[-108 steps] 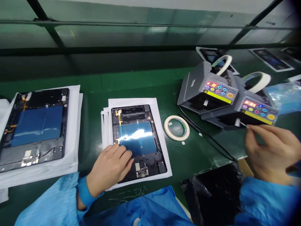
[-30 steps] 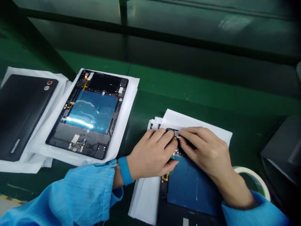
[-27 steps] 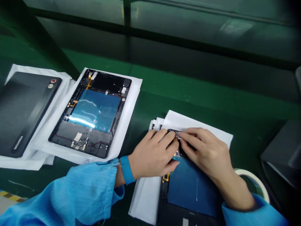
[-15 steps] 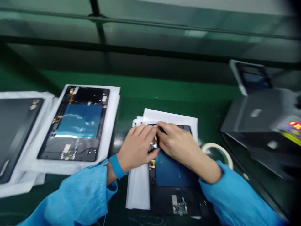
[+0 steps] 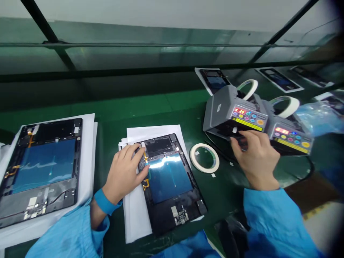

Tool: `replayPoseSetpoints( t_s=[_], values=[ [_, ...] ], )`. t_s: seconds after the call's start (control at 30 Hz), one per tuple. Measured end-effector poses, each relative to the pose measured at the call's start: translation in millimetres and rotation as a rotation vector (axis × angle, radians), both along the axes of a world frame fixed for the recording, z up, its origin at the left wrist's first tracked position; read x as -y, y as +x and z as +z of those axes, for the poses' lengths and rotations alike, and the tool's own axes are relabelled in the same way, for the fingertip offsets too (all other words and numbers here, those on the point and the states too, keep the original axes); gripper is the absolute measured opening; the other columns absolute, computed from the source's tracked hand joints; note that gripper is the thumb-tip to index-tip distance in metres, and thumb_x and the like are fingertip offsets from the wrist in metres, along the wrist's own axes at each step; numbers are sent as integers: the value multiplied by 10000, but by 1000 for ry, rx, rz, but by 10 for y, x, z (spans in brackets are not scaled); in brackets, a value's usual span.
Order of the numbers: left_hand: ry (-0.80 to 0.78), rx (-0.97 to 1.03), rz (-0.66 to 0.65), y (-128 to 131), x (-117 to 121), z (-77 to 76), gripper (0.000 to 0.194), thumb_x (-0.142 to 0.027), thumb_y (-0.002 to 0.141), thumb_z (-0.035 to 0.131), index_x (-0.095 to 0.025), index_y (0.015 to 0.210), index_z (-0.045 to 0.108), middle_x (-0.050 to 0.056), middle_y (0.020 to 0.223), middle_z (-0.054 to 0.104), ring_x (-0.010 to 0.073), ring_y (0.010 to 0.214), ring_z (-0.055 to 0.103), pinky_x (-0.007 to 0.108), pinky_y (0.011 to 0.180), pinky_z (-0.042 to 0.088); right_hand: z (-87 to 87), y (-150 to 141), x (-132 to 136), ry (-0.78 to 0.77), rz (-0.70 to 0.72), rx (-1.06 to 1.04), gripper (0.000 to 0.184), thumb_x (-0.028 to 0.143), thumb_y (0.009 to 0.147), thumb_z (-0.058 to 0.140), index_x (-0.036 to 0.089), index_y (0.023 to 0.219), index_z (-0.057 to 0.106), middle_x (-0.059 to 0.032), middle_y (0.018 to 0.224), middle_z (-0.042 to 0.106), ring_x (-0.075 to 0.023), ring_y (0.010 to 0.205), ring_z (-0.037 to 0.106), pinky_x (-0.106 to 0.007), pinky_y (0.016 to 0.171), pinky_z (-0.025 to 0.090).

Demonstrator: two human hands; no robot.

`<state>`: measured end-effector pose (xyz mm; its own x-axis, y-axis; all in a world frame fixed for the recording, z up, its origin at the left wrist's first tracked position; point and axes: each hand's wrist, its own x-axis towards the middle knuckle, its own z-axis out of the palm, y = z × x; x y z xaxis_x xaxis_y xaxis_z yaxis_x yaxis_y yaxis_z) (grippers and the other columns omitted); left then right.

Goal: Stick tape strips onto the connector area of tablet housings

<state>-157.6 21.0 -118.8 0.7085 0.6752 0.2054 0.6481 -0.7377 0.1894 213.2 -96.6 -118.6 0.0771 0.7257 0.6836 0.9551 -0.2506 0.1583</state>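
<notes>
We've got our L hand [image 5: 123, 173] on the opened tablet [image 5: 172, 184], upper-left, grip spread; tablet's askew on paper [image 5: 135, 218] on the table [image 5: 107, 147]. Our R hand [image 5: 256, 159], grip also apart, is rt by the tape bit [image 5: 234, 130] at the dispenser [image 5: 221, 116].

an opened black tablet [image 5: 172, 182], its middle glossy blue, lies slanted on white sheets [image 5: 135, 216], far end leaning left; a small white tape piece [image 5: 234, 130] shows at the front of the left grey dispenser [image 5: 219, 111].
</notes>
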Motion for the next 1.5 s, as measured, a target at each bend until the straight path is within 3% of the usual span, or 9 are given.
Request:
replayPoseSetpoints(
  t_s=[0.2, 0.33, 0.43, 0.63, 0.8, 0.9, 1.0, 1.17, 1.5],
  values=[
    [23, 28, -6, 3, -21, -17, 409, -391, 944, 493, -174, 1280, 577, 166, 1341, 577, 368, 1220, 536, 510, 928, 485, -96, 111, -127, 17, -44, -14, 174, 283, 919, 578, 151, 988, 669, -55, 858, 706, -135, 663, 626, -251, 520, 374],
    [-3, 30, 4, -3, -7, -7, 407, -385, 936, 511, -171, 1276, 580, 165, 1346, 575, 367, 1231, 534, 515, 947, 483, -5, 79, -97, 38, -16, -51, 154, 260, 923, 567, 165, 870, 676, -75, 820, 714, -165, 703, 652, -267, 530, 393],
    [-35, 21, 13, -5, 12, 18, 403, -333, 911, 531, -160, 1272, 585, 163, 1361, 566, 358, 1254, 524, 514, 978, 473, 107, -116, -33, -16, 130, -150, 67, 231, 902, 601, 211, 877, 660, -62, 852, 723, -158, 735, 667, -258, 605, 469],
    [-69, 58, 25, -33, -9, 40, 419, -257, 852, 544, -129, 1248, 591, 167, 1342, 566, 326, 1251, 524, 476, 995, 470, 191, -757, -208, -324, 655, -423, 87, 215, 925, 564, 211, 956, 646, -22, 913, 723, -136, 805, 686, -254, 708, 529],
    [-48, 53, 38, -26, -7, 136, 415, -218, 822, 551, -122, 1223, 601, 162, 1325, 574, 332, 1248, 515, 523, 1045, 417, 13, -933, -471, -340, 715, -451, 141, 230, 945, 530, 195, 1007, 651, -18, 961, 732, -115, 769, 678, -238, 615, 500],
    [-12, 0, 56, 154, 53, 256, 298, -184, 846, 536, -146, 1123, 639, 141, 1222, 629, 307, 1164, 563, 491, 971, 461, -115, -889, -497, -357, 729, -429, 171, 246, 953, 522, 181, 1038, 657, -33, 980, 731, -136, 806, 687, -253, 634, 505],
    [-76, -86, -32, 480, 104, 344, 168, -255, 906, 534, -157, 955, 662, 93, 976, 674, 237, 909, 634, 388, 792, 517, -168, -841, -471, -382, 751, -399, 202, 267, 961, 507, 183, 1046, 670, -47, 991, 728, -150, 826, 686, -271, 648, 504],
    [-153, -190, -49, 969, 98, 333, 233, -361, 932, 553, -154, 865, 635, 61, 812, 641, 208, 775, 640, 324, 671, 521, -177, -803, -462, -396, 776, -485, 241, 272, 964, 471, 174, 1048, 674, -72, 1000, 721, -172, 830, 677, -303, 675, 515],
    [-220, -282, 67, 1210, 87, 276, 210, -348, 891, 540, -162, 886, 638, 56, 818, 659, 240, 794, 670, 325, 575, 498, -214, -777, -461, -365, 776, -536, 290, 276, 979, 410, 171, 1123, 639, -67, 985, 721, -185, 818, 674, -310, 646, 492]
  ],
)
